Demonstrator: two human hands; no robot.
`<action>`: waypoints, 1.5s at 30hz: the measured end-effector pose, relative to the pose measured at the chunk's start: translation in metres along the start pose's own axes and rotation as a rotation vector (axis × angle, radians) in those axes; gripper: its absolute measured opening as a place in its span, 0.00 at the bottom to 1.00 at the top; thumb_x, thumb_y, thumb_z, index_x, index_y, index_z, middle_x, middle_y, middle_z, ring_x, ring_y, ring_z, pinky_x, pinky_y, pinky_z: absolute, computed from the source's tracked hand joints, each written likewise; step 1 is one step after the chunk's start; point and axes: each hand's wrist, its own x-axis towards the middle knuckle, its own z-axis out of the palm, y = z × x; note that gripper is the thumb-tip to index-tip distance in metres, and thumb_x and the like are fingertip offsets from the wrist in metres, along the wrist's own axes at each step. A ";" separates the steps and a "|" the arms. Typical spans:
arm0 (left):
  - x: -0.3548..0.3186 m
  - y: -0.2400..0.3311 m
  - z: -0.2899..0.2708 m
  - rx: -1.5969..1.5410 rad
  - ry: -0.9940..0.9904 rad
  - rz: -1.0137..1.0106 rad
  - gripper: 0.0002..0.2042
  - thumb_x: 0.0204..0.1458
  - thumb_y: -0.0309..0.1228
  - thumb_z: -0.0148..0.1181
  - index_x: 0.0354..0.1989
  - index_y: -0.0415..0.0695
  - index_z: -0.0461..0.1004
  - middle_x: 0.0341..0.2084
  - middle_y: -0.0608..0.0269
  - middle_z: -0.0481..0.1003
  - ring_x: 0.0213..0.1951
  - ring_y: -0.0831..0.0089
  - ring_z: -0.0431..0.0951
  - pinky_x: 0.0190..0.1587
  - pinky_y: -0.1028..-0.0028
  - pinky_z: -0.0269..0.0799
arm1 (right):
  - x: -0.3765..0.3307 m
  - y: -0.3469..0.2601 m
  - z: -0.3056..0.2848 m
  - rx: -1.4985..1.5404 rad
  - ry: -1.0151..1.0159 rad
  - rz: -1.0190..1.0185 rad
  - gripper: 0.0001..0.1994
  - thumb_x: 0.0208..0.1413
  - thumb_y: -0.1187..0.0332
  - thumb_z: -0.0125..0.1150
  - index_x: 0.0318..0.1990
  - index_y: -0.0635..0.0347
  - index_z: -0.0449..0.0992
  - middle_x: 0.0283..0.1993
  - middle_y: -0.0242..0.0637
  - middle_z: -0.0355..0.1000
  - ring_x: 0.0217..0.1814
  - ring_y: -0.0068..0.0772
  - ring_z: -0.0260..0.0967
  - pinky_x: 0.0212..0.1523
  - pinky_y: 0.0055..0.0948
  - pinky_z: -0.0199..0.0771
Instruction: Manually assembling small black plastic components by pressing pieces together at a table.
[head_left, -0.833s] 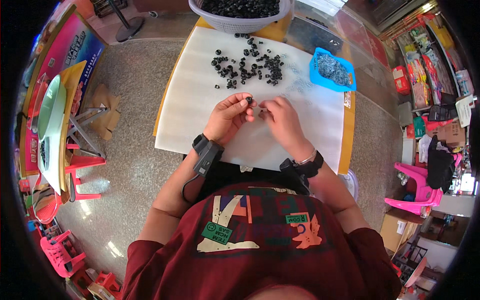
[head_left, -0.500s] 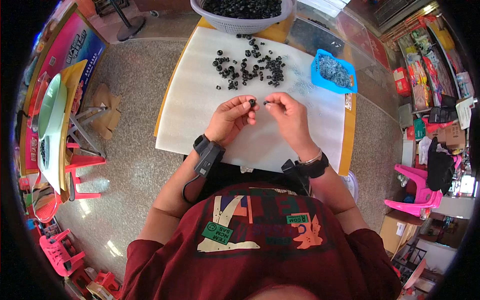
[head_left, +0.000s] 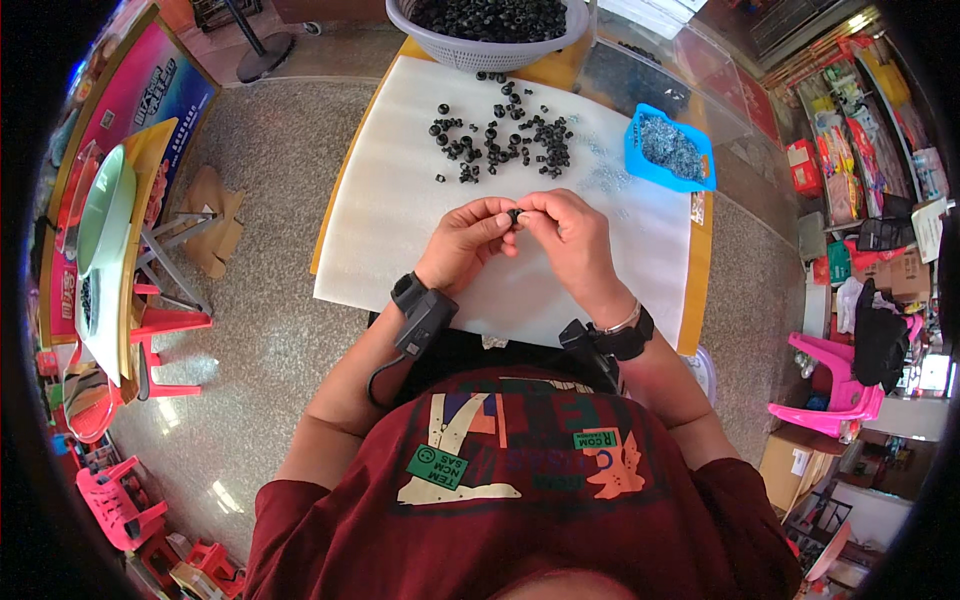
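My left hand and my right hand meet over the white foam sheet, fingertips pinched together on one small black ring-shaped part. Both hands grip it between thumb and forefinger. Beyond the hands lies a scattered pile of several similar black parts. A device is strapped to each wrist.
A grey perforated basket full of black parts stands at the table's far edge. A blue tray of small metal pieces sits at the far right. A clear plastic sheet lies behind it. Pink stools and a side table with a green bowl stand at the left.
Both hands have shifted slightly away from me and stayed together on the small black part. The pile and the containers have not moved.
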 end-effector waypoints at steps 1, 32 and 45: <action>0.000 -0.001 0.000 0.000 0.000 0.001 0.10 0.57 0.25 0.53 0.46 0.36 0.71 0.35 0.62 0.75 0.33 0.78 0.74 0.37 0.77 0.74 | 0.000 -0.001 0.000 -0.064 0.006 -0.067 0.05 0.50 0.76 0.59 0.35 0.63 0.75 0.32 0.41 0.73 0.34 0.40 0.71 0.35 0.33 0.72; -0.002 0.000 0.008 0.111 0.030 -0.041 0.11 0.58 0.26 0.51 0.45 0.33 0.72 0.30 0.63 0.74 0.29 0.78 0.73 0.34 0.73 0.76 | -0.018 0.007 -0.005 -0.117 -0.034 -0.144 0.03 0.52 0.74 0.56 0.34 0.62 0.72 0.31 0.39 0.68 0.35 0.43 0.66 0.36 0.37 0.68; 0.000 0.002 0.012 0.074 0.018 -0.022 0.13 0.60 0.29 0.50 0.50 0.34 0.68 0.33 0.63 0.74 0.34 0.77 0.75 0.41 0.71 0.76 | -0.010 0.005 -0.005 -0.136 -0.008 -0.146 0.05 0.51 0.74 0.56 0.36 0.60 0.72 0.32 0.39 0.68 0.37 0.44 0.66 0.37 0.38 0.68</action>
